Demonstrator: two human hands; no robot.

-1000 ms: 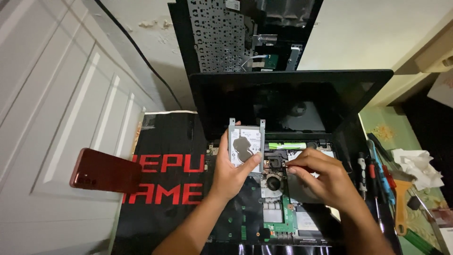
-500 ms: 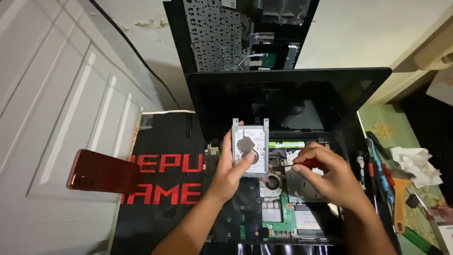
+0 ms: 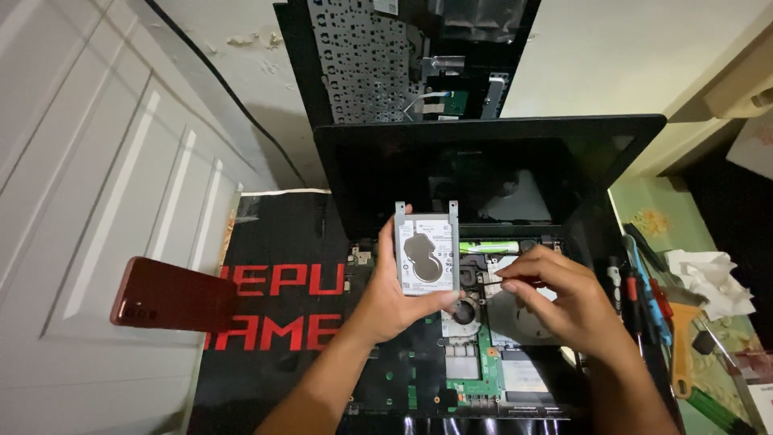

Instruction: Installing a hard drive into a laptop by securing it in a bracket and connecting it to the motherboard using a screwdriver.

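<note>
Upright in the left hand (image 3: 394, 302), fingers closed around it: a silver hard drive (image 3: 427, 250) in its metal bracket.

Bare hands and forearms

Left hand (image 3: 396, 302) and right hand (image 3: 564, 302) ungloved, no rings, watch or sleeves showing.
</note>
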